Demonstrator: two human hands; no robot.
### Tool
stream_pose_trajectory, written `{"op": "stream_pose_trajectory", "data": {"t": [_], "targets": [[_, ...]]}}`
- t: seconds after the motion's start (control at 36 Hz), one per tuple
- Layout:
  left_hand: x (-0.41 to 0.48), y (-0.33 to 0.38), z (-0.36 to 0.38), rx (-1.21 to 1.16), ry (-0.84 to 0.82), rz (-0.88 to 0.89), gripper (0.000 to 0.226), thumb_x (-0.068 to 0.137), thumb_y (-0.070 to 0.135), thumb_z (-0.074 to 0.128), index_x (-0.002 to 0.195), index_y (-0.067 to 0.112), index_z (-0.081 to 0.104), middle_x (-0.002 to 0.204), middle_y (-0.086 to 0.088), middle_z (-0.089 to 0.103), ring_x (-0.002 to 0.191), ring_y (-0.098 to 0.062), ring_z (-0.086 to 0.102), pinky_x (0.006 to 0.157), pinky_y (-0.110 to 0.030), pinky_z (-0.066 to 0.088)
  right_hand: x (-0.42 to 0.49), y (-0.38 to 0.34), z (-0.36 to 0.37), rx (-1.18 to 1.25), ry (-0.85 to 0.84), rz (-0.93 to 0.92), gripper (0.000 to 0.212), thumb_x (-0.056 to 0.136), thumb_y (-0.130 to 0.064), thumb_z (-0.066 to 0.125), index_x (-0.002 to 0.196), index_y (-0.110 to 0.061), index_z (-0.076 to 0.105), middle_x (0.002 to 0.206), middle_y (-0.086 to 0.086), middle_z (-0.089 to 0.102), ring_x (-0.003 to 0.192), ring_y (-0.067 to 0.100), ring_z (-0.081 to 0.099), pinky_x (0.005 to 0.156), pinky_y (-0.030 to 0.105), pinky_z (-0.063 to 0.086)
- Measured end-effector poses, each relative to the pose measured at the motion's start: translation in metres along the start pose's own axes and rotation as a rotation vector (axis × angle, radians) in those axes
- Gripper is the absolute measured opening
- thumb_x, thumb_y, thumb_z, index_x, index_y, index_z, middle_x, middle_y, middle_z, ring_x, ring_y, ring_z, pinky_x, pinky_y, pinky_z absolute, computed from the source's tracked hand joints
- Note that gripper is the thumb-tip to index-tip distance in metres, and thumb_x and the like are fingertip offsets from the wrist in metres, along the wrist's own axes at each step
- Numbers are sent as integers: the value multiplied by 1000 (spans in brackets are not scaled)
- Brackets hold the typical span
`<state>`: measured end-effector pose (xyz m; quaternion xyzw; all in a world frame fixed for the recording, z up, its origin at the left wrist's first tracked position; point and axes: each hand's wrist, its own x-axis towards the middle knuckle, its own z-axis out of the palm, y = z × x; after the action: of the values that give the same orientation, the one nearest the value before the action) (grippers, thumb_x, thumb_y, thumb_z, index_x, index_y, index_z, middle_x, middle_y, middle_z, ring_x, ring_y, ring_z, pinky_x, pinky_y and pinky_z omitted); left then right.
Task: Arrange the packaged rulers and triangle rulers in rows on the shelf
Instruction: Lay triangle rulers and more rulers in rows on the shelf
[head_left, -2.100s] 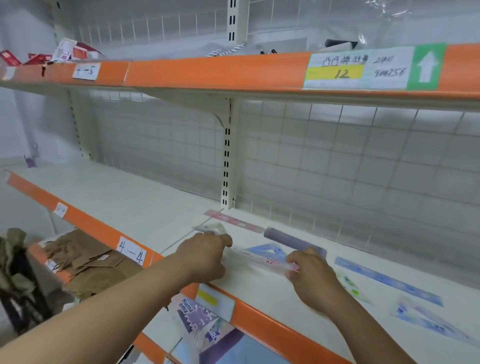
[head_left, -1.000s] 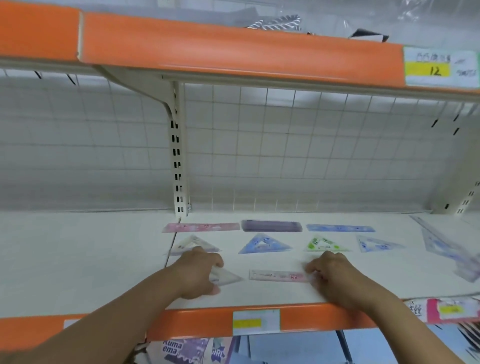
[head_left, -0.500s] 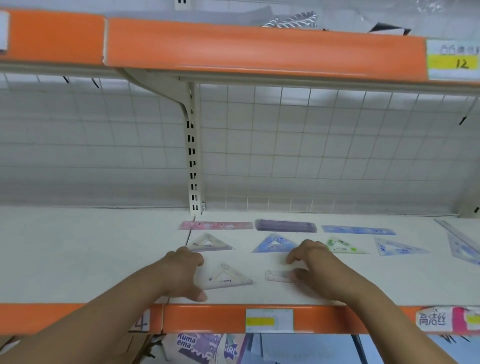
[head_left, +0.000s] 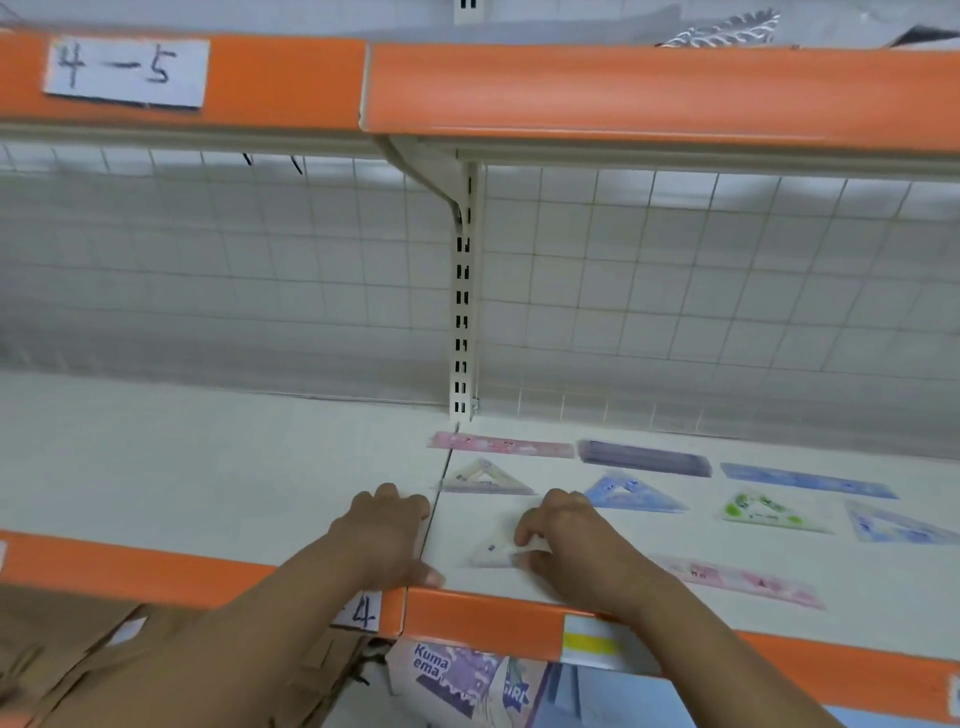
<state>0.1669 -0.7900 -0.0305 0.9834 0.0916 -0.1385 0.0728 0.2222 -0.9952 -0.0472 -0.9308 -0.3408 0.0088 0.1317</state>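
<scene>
White shelf (head_left: 208, 467) with an orange front edge, seen from above two bare hands. The right hand (head_left: 576, 551) has its fingers (head_left: 530, 527) curled, pinching the right corner of a clear triangle ruler (head_left: 493, 555), which lies flat near the front edge. The left hand (head_left: 384, 535) rests on the shelf just beside it, fingers loosely bent, thumb out, holding nothing. A front pink ruler (head_left: 748, 579) lies to the right. Behind, a blue triangle ruler (head_left: 631, 493) sits in a row of triangles, and a purple ruler (head_left: 644, 457) in the back row.
</scene>
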Motion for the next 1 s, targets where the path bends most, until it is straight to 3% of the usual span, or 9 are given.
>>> {"op": "stream_pose_trajectory", "data": {"t": [0.36,0.53,0.61,0.83,1.0], "targets": [[0,0,0,-32,7,-3,79,79,53,69,143,27,30,140,-5,31,131,-25,29,106,-39,37,7,-7,6,-8,-54,55,17,95,-24,51,108,-19,60,118,5,48,113,22,42,95,33,42],[0,1,-1,-31,3,-5,79,79,52,69,143,26,30,140,-5,31,131,-25,29,106,-39,37,6,-11,5,-24,-55,69,21,94,-12,46,105,-16,63,117,8,48,112,23,44,93,34,44],[0,1,-1,-32,-2,-4,79,79,52,69,143,26,30,139,-5,31,131,-25,29,106,-40,37,8,-11,5,-4,-36,96,22,95,-18,49,115,-17,58,122,7,47,115,23,42,95,34,42],[1,1,-1,-24,-4,-5,79,79,53,70,142,26,30,139,-5,32,131,-26,30,105,-40,38,18,-9,-4,62,-158,151,62,89,-37,60,143,-22,33,133,6,36,129,25,31,106,36,33],[1,0,0,-12,-7,-7,80,79,54,69,143,27,29,139,-5,31,131,-26,30,106,-40,37,29,-4,-16,81,-289,186,59,84,-38,67,135,-26,41,129,4,36,121,22,41,102,33,38]]}}
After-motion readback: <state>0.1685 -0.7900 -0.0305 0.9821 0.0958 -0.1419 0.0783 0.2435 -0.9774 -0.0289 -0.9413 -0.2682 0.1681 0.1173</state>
